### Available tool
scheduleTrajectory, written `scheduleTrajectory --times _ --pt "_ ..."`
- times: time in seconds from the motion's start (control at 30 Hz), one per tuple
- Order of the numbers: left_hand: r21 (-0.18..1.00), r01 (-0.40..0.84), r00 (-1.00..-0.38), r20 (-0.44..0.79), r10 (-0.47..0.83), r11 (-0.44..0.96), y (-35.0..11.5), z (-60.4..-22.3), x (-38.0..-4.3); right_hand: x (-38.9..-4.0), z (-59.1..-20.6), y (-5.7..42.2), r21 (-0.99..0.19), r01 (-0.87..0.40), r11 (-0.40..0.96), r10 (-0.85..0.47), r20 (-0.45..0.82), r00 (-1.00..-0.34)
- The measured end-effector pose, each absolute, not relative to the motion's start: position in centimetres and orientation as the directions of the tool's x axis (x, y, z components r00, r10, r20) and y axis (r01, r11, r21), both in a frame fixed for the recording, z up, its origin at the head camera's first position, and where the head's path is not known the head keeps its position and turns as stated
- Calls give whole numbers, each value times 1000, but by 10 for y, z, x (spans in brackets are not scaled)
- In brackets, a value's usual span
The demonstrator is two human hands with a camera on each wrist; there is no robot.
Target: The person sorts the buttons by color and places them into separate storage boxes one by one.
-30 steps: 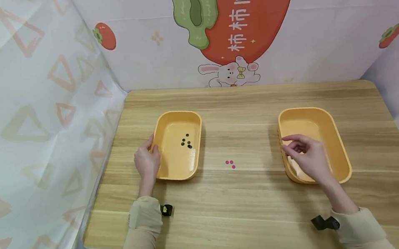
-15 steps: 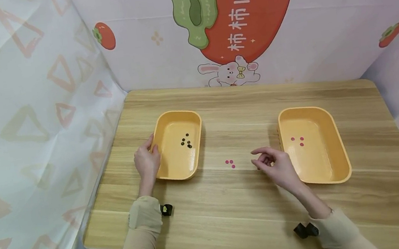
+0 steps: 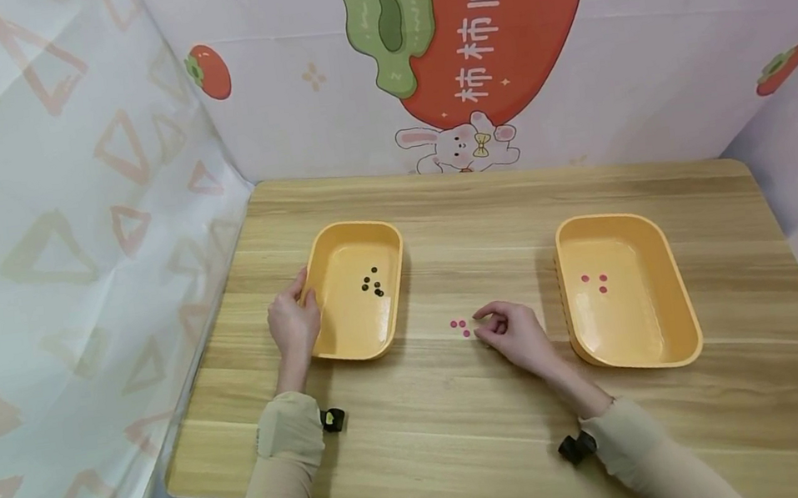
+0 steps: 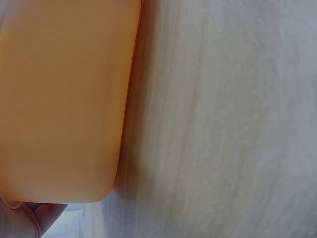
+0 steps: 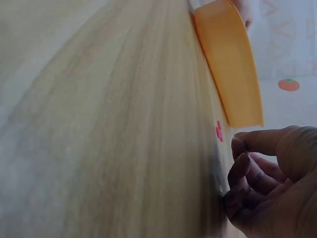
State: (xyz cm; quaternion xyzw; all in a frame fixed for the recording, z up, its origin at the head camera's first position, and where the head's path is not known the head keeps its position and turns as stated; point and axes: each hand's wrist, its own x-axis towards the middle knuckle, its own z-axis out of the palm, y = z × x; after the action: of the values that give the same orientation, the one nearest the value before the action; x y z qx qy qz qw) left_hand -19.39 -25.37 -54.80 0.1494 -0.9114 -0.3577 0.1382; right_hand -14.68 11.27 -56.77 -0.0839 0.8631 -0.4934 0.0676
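My left hand (image 3: 293, 320) grips the left rim of a yellow-orange plastic bin (image 3: 338, 337), thumb over the edge. Several small black round pieces (image 3: 377, 285) lie inside that bin. In the left wrist view the bin's side wall (image 4: 64, 99) fills the left part, hiding most of the hand. My right hand (image 3: 520, 338) is low over the table, just right of three small pink round pieces (image 3: 463, 324). Its thumb and index fingertips are apart with nothing visible between them, the other fingers curled. The right wrist view shows the pink pieces (image 5: 219, 131) beyond the fingertips.
A second yellow-orange bin (image 3: 651, 325) stands at the right of the wooden table (image 3: 482, 423), with three pink pieces (image 3: 604, 289) on its floor. A printed cloth backdrop (image 3: 305, 110) rises behind the table, and another hangs along the left side.
My right hand has moved left from over the right bin to beside the pink pieces on the table, uncovering the pink pieces in that bin. The left hand has stayed put.
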Motion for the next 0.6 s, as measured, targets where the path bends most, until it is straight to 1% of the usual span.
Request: scheduleTrajectory --times 0.43,0.6 --pt "695 -176 -917 141 -372 697 -254 -548 -194 -164 -571 95 -786 -99 610 -256 -78 -963" --pt "702 -166 -915 153 -374 692 -253 -549 -195 -166 -574 94 -775 -162 611 -285 -24 -958"
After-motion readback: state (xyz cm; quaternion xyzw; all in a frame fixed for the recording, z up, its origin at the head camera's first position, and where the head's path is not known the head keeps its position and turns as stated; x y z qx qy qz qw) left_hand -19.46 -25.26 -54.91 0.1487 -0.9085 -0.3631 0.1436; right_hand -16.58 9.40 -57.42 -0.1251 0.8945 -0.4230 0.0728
